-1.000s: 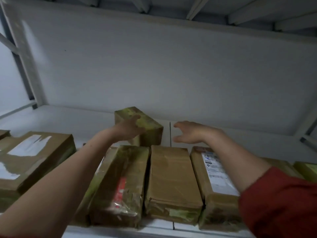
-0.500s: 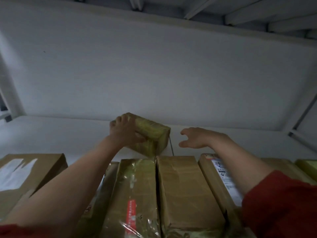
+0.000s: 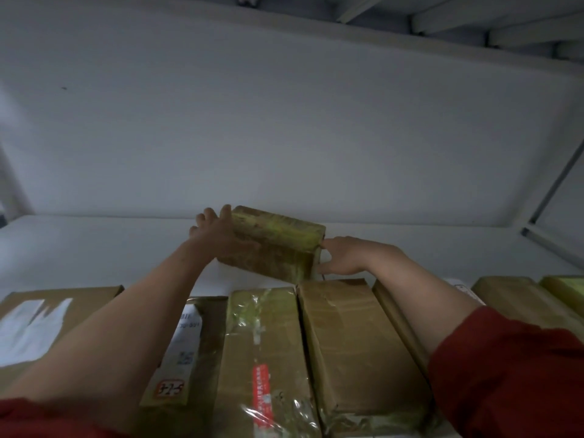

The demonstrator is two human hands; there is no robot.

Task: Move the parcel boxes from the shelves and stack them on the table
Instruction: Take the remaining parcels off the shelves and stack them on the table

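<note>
the small brown cardboard parcel box banded in yellow-green tape point(image 3: 275, 245) was deep on the white shelf board point(image 3: 94, 248), tilted, just behind the front row; whether it was clear of the board could not be told. the left hand point(image 3: 218, 235) lay over its left end, fingers point(image 3: 208, 216) curled onto the far top corner. the right hand point(image 3: 344, 256) bracketed the right end, thumb above and fingers below, pinching that corner. a grip at both ends probably suited a box reached at full stretch over other parcels.

in front, long brown cardboard boxes point(image 3: 354, 343) lay packed edge to edge, beside them a film-wrapped box with a red label point(image 3: 262, 358); a wider box with white labels point(image 3: 47, 317) lay at the left. bare shelf lay open on either side of the held box, and the upper shelf point(image 3: 458, 20) sat well above, so up and back over the row seemed the free path. the counter was out of view.
</note>
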